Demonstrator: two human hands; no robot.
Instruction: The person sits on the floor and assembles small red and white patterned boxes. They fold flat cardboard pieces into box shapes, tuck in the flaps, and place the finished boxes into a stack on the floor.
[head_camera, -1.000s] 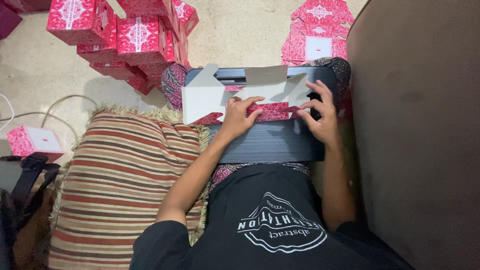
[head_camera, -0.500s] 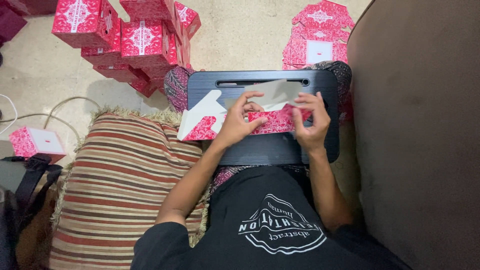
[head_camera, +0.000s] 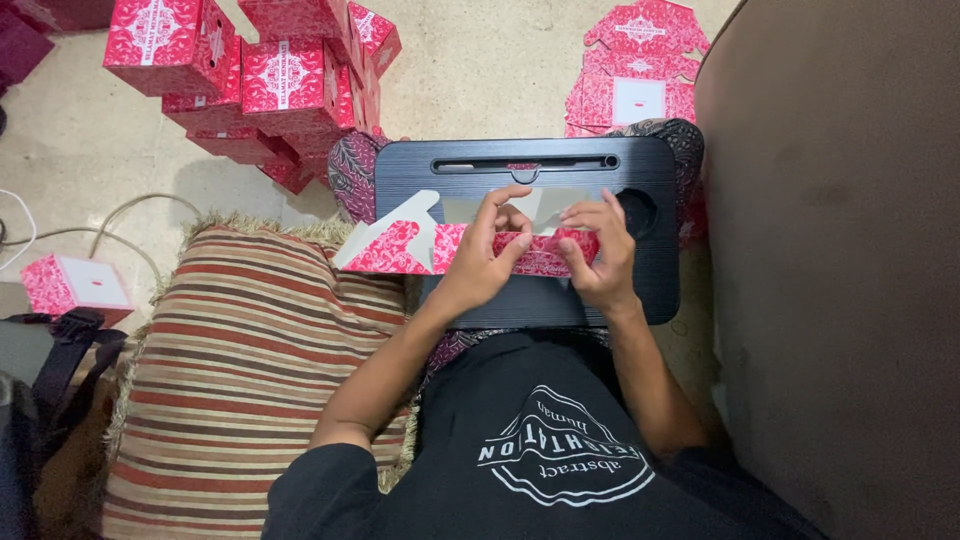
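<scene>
Both hands now press the pink box flat on the black tray.

The left hand (head_camera: 480, 265) and the right hand (head_camera: 598, 262) each pinch the flat pink card box (head_camera: 440, 248) with thumb and fingers closed on its top edge. A moment ago it stood taller and more open; now it lies low, in the middle of the frame, so the folding is moving along. It rests on the black lap tray (head_camera: 520, 175). Folded pink boxes (head_camera: 250, 70) are stacked at the upper left, flat ones (head_camera: 640, 60) at the upper right, and a striped cushion (head_camera: 240, 370) sits at the lower left.
</scene>
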